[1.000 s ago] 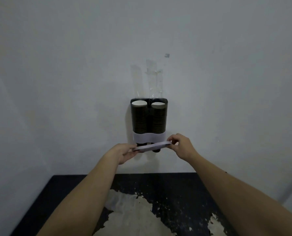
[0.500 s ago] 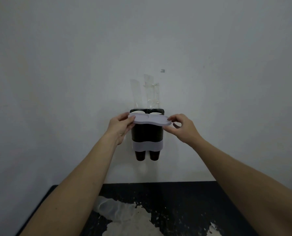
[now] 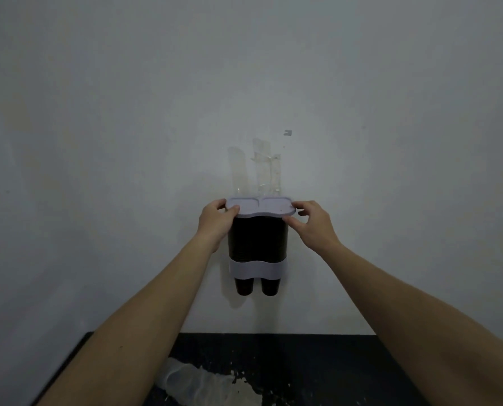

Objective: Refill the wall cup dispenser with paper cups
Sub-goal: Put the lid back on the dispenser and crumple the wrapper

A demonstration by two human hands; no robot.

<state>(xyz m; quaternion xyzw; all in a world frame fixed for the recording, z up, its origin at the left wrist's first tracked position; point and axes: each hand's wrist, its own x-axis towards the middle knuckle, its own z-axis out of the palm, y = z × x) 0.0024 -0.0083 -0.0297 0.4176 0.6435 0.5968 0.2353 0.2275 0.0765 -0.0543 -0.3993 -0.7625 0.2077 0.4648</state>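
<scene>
- Where the pale wall (image 3: 127,142) met the dark, paint-flecked table (image 3: 317,370), the cup dispenser (image 3: 257,240) hung as 2 dark tubes joined side by side, banded near the bottom by a wavy lilac collar (image 3: 257,269).
- A flat, matte lilac lid (image 3: 260,207), shaped like 2 merged rounds, sat on top of the tubes.
- The left hand (image 3: 216,225) gripped the lid's left end, thumb on top and fingers curled round the edge.
- The right hand (image 3: 313,225) pinched the right end, thumb under the rim and fingertips on top.
- 2 dark paper cups (image 3: 256,287) poked from the bottom openings; what else the tubes held could not be seen.
- Strips of clear tape (image 3: 266,168) clung to the wall just above.
- Crumpled clear plastic (image 3: 200,385) lay on the table.
</scene>
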